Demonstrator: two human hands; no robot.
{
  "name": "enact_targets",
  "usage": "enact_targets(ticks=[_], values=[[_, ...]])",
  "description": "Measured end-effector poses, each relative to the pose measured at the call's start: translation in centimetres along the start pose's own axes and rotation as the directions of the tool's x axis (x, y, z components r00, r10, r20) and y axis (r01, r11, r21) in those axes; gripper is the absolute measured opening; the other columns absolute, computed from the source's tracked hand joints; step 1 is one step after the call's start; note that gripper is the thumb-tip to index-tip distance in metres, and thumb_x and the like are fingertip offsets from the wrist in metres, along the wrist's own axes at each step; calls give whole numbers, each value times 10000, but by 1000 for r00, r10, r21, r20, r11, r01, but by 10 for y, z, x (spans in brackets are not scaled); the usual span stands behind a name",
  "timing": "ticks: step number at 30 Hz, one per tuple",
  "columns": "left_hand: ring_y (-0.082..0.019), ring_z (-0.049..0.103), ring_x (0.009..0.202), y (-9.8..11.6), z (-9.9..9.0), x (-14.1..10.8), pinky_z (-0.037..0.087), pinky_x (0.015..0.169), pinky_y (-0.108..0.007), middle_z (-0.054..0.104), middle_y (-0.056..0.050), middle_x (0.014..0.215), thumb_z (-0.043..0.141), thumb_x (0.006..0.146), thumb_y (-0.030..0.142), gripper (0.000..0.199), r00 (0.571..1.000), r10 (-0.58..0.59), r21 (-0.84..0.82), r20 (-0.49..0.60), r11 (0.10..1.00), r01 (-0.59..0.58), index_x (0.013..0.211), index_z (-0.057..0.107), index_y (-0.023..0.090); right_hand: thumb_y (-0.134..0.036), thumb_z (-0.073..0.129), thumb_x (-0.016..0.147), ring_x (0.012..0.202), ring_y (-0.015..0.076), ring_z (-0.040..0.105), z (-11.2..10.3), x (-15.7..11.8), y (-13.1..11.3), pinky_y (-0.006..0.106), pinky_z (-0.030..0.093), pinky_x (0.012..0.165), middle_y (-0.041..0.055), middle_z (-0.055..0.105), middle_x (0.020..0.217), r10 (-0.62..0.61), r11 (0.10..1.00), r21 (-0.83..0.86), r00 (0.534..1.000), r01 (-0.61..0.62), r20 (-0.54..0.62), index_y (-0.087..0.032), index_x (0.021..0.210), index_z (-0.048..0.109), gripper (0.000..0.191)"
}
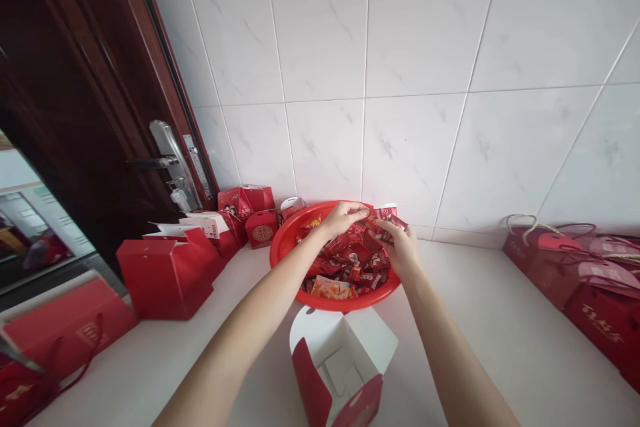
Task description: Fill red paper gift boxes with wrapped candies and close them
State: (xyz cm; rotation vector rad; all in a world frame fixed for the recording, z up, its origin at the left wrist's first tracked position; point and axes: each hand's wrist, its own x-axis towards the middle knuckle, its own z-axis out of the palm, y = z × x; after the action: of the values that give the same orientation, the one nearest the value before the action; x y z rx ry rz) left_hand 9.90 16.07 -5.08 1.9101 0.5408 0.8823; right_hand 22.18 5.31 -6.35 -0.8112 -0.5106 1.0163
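The right hand (pixel 404 250) grips red candy packets (pixel 388 211) over the red plastic basket (pixel 330 303), the left hand's (pixel 340 219) grasp is indeterminable, and the open gift box (pixel 314 380) stands bodyward of both.

It looked like a room in a home, with marbled wall tiles (pixel 320 33) and a dark wooden door (pixel 75 80) with a lever handle (pixel 155 163).

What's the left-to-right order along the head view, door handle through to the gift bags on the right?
Door handle → small red box with round gold emblem → red basket → gift bags.
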Motion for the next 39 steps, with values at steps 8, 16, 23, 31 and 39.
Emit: enact_targets(ticks=[8,16,23,31,39], values=[[-209,636,895,-4,1,1,471,860,-321,735,-49,892,679,815,478,351,1000,12,14,-15,1000,-11,885,721,137,-184,812,535,743,187,703,0,0,-1,308,611,725,21,735,733,11,1000,3,999,-11,35,-186,696,676,211],[-210,626,910,-1,3,2,447,867,-325,727,-42,870,670,780,417,288,998,-16,-33,-54,999,14,849,713,141,-175,831,530,713,172,693,-2,2,2,290,610,693,14,749,747,24,1000,-2,998,-24,52,-196,717,674,244],[-219,638,901,5,5,0,464,857,-338,733,-41,849,663,754,434,296,994,-50,-74,-97,996,43,808,718,148,-183,845,524,720,170,695,-3,1,1,274,605,686,22,754,760,17,1000,6,998,-18,69,-185,714,703,237],[-244,655,1016,6,2,4,465,984,-382,764,-64,951,610,755,351,254,994,-77,-97,-81,993,69,822,744,146,-152,826,541,750,183,715,-3,2,2,264,596,680,36,749,756,17,1000,-7,1000,-16,25,-167,754,662,269],[-249,666,1066,25,-1,-13,488,1010,-416,745,-104,1114,749,692,179,278,996,-32,-9,-89,999,31,968,741,144,-180,844,514,723,176,714,-4,0,-5,261,579,688,27,740,725,9,1000,-2,996,-9,94,-170,719,670,269]])
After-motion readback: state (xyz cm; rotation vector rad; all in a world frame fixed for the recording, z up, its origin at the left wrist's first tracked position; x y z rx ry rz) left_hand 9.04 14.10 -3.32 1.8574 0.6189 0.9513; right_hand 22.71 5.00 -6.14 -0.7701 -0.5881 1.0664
